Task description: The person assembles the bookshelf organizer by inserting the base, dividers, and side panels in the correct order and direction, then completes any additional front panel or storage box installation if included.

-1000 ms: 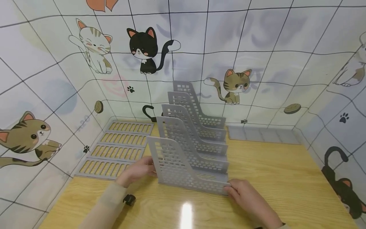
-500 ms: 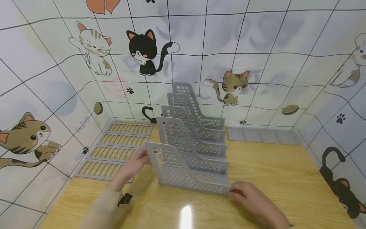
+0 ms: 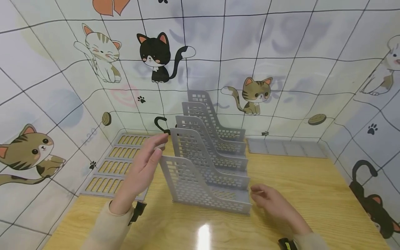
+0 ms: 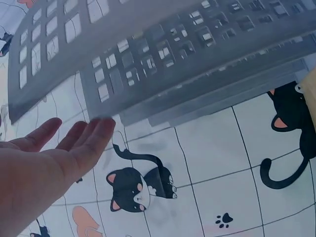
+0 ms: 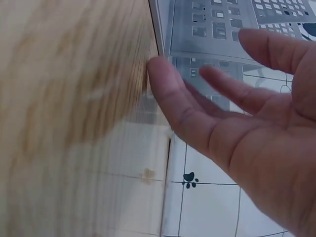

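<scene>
A grey plastic file rack (image 3: 190,184) with several upright perforated dividers stands on the wooden table, its tall ends to the left. My left hand (image 3: 143,170) is raised beside the upper left corner of the front divider, fingers extended; in the left wrist view the fingertips (image 4: 106,126) lie close to a divider's edge, and whether they touch it I cannot tell. Low at the rack's right end is my right hand (image 3: 272,201), its fingers loosely bent around nothing. In the right wrist view this right hand (image 5: 237,118) holds nothing and sits near the rack's base.
A flat grey slotted panel (image 3: 106,170) lies on the table to the left, partly behind my left arm. Another flat grey panel (image 3: 289,147) lies at the back right against the cat-patterned wall covering (image 3: 281,34). The wooden table (image 3: 290,177) extends right of the rack.
My left hand has risen from low behind the front divider to its top corner. My right hand has let go of the front divider's low right end. The rack has barely shifted.
</scene>
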`<state>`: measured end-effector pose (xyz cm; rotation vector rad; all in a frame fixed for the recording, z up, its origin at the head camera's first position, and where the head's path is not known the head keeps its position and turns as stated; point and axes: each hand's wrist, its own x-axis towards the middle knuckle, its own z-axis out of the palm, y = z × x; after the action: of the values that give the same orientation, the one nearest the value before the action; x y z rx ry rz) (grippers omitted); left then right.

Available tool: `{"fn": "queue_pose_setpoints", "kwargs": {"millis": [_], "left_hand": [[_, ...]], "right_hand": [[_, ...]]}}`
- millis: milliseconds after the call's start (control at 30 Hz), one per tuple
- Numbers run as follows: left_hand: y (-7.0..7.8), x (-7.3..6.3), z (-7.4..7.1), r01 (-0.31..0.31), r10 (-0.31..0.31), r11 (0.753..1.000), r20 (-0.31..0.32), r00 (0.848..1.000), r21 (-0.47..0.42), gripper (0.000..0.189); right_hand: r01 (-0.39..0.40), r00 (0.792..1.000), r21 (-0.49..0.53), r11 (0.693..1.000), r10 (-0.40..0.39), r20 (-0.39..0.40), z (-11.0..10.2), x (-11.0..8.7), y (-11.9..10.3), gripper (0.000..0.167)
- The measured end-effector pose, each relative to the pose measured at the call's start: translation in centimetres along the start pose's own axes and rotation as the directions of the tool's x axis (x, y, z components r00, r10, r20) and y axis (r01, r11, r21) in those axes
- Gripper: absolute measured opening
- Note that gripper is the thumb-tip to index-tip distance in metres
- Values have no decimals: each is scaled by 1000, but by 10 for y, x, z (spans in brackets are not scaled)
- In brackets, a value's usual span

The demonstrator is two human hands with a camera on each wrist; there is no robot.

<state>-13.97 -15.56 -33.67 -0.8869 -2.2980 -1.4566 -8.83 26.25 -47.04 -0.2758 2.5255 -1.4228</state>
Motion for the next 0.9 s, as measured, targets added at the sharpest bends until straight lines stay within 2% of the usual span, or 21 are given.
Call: {"fn": "queue_pose_setpoints", "kwargs": {"millis": [67, 133, 200, 400, 600, 767, 900], "left_hand": [[1, 4, 5, -50, 50, 999, -2, 999, 20, 45], [0, 8, 9, -77, 77, 996, -6, 997, 39, 46], [-1, 11, 12, -90, 90, 996, -8, 996, 22, 47], [-4, 16, 17, -101, 102, 994, -37, 994, 31, 46], [-7, 21, 18, -120, 120, 993, -45, 992, 7, 44], [-9, 21, 20, -92, 91, 995, -38, 995, -41, 42], [-10, 21, 21, -88, 86, 994, -30, 996, -63, 40]], "right_hand": [[-67, 998, 58, 996, 68, -17, 0, 2, -1, 43], [-119, 992, 111, 987, 124, -36, 0, 5, -3, 45], [-160, 984, 165, 973, 171, -52, 0, 7, -4, 47], [-207, 970, 260, 943, 233, -74, -2, 14, -7, 47], [-219, 968, 373, 902, 249, -33, -3, 21, -10, 48], [-257, 956, 395, 882, 292, -30, -1, 30, -13, 47], [-295, 946, 335, 895, 323, -29, 1, 38, -13, 34]]}}
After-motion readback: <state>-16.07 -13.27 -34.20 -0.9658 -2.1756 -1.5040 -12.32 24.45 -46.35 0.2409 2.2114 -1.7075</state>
